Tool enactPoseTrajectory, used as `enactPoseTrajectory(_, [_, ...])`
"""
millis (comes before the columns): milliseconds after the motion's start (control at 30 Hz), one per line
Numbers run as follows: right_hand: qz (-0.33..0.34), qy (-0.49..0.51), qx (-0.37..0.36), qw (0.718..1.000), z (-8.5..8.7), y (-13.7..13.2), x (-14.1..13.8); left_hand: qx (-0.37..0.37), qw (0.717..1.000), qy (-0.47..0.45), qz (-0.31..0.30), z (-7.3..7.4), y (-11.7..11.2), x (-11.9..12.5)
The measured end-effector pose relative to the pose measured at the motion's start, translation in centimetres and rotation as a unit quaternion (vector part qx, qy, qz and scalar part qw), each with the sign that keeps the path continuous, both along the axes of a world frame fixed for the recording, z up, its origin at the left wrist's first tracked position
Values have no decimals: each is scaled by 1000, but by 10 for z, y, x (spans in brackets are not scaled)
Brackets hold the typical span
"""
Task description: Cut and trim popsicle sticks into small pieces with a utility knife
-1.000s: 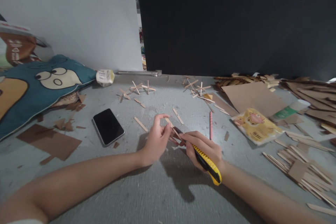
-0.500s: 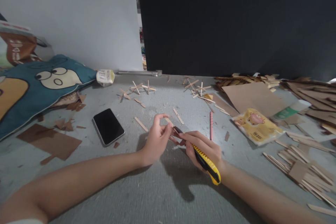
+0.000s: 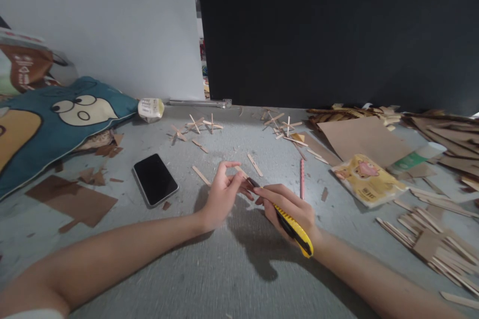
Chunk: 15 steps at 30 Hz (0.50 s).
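Note:
My right hand (image 3: pixel 290 208) is closed round a yellow and black utility knife (image 3: pixel 295 232), its handle slanting down toward my wrist. The knife's front end points at a small wooden stick (image 3: pixel 242 172) pinched in my left hand (image 3: pixel 223 194). Fingers cover much of the stick, and whether the blade touches it I cannot tell. Just beyond my hands a loose wooden stick (image 3: pixel 255 165) lies on the grey table (image 3: pixel 209 274). Another stick (image 3: pixel 201 175) rests by my left hand. A pink pencil-like rod (image 3: pixel 302 179) lies beyond my right hand.
On the left are a phone (image 3: pixel 155 180), brown cardboard scraps (image 3: pixel 75 199) and a blue cushion (image 3: pixel 86 109). Several crossed-stick pieces (image 3: pixel 212 123) stand at the back. To the right lie a yellow packet (image 3: pixel 368 179), a glue tube (image 3: pixel 417 158) and piled sticks (image 3: pixel 430 244).
The knife and my right hand have shifted very slightly up and left. My left hand keeps its pinch on the stick, and the things on the table lie as before.

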State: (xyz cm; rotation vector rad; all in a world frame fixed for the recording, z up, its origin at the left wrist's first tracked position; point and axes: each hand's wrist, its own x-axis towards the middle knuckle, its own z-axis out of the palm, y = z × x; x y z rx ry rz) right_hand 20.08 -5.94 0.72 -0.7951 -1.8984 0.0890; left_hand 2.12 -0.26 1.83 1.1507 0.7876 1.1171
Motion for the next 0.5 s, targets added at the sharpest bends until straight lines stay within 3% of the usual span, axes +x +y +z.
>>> enactPoseTrajectory(200, [6,54,-52,997,5,3,2,7,1000,-17,-15,-2,1,-1])
enactPoseTrajectory(500, [-68,65,-104,990,8,8,6,7,999,-21,-32,-1,0,0])
